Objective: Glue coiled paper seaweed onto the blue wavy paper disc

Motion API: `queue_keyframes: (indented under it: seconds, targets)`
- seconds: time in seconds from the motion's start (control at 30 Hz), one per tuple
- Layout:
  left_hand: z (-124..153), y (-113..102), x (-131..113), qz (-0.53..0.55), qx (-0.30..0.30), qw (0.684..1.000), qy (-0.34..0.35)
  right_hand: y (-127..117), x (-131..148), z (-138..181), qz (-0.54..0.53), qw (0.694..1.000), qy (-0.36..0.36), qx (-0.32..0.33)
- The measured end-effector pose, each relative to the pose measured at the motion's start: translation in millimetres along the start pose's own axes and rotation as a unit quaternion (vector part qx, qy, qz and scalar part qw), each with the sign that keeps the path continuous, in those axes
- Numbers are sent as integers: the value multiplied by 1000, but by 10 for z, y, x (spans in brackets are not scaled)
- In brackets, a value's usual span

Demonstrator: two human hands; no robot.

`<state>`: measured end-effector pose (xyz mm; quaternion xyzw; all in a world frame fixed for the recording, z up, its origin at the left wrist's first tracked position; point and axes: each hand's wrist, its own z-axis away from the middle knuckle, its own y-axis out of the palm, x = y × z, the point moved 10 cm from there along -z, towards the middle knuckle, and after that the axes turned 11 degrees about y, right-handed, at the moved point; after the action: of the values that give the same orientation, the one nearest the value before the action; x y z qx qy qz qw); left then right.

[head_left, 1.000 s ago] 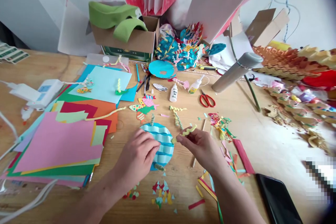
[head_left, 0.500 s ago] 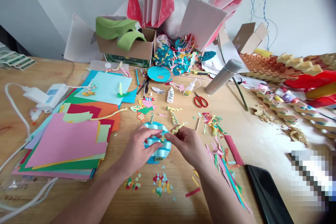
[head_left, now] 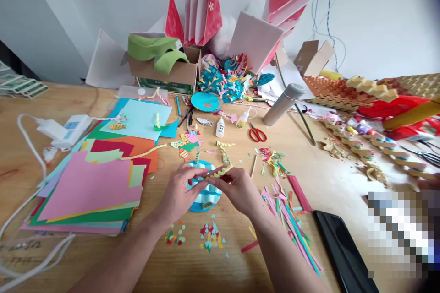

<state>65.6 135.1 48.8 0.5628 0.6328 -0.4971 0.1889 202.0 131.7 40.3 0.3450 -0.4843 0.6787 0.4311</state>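
Observation:
My right hand (head_left: 239, 190) pinches a pale yellow twisted paper strip (head_left: 222, 172) between thumb and fingers. The fingertips of my left hand (head_left: 182, 190) close on the strip's left end, meeting those of my right hand. Beneath them lies a round blue paper disc (head_left: 195, 207) with wavy light-blue paper bands across it, partly hidden by my hands. A small green coil (head_left: 206, 205) rests on its near edge, and a twisted green strip (head_left: 197, 154) stands at its far edge. Further twisted yellow and green strips (head_left: 225, 152) lie just beyond my right hand.
Coloured paper sheets (head_left: 89, 187) are stacked at left. Paper fish (head_left: 189, 139), a glue bottle (head_left: 220, 127), red scissors (head_left: 257, 133) and a grey flask (head_left: 283, 104) lie or stand beyond the disc. Paper strips (head_left: 292, 224) and a black phone (head_left: 343, 249) are at right; small paper bits (head_left: 211, 236) lie nearer.
My hands have come closer together, with the right moving slightly left and the fingertips meeting on the yellow strip. The view has shifted a little; a hand shows at the right edge.

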Motion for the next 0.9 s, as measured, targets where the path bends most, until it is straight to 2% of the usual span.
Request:
queue_keyframes:
  seconds: [0.17,0.27,0.4,0.53,0.9]
  targets:
    - [-29,25,-150,-76,12,992,99,-278,-102,-20,26,997,19,-65]
    - [-22,188,-150,-136,72,978,140,-339,-254,-50,29,997,44,-56]
    - [23,450,-38,-205,161,955,144,-328,-435,-79,59,995,67,-49]
    - [61,574,17,-229,205,941,139,-295,-507,-115,77,994,62,-52]
    - [69,574,-19,-225,225,938,135,-233,-629,-164,88,993,66,-35]
